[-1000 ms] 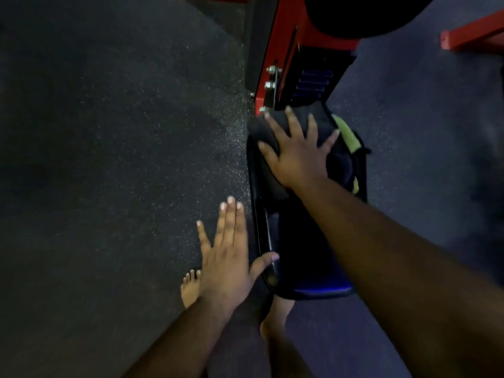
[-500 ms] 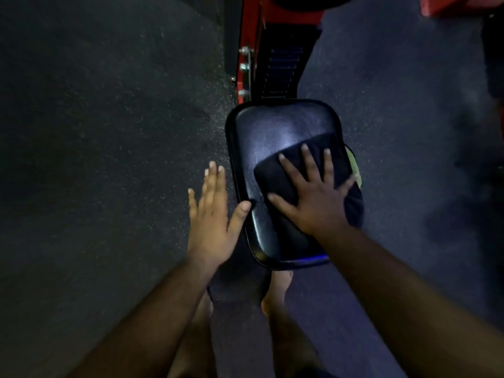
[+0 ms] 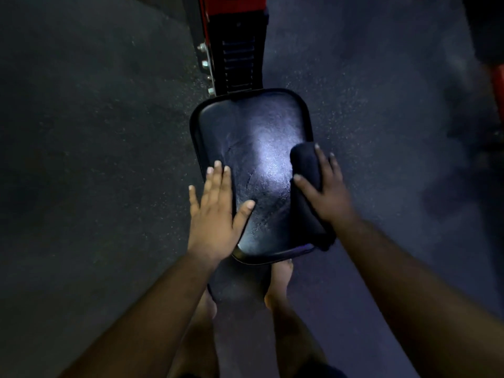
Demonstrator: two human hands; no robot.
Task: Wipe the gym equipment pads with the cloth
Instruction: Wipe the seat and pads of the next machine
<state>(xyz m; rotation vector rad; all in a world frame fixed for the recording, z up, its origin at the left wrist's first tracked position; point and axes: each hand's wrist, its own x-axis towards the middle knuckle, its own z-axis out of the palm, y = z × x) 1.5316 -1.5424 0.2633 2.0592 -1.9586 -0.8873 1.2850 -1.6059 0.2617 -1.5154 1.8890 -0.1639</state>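
The floor fills most of what I see: dark, speckled rubber, matte and grainy, with open room on both sides of the seat. From the top edge a red and black machine frame runs down toward me, with a ribbed black strip along it and a few bright bolts on its left side.

The pad sits at the near end of that frame. It is a rounded rectangle of glossy black vinyl, creased and shiny where light strikes the middle, with a raised rolled edge all round. Its long axis runs away from me, the far short end meeting the frame and the near short end pointing at my bare feet below it.

My left hand lies flat over the pad's near left edge, fingers straight and together, thumb spread onto the vinyl; its grip is apart and holds nothing.

My right hand presses the cloth against the pad's right edge. The cloth is dark, soft and bunched into a thick fold, lying lengthwise along that edge and hanging just past the near right corner. My fingers curve over its outer side with the thumb on the inner side, so the grip looks clamped on it, though blur softens the fingertips.
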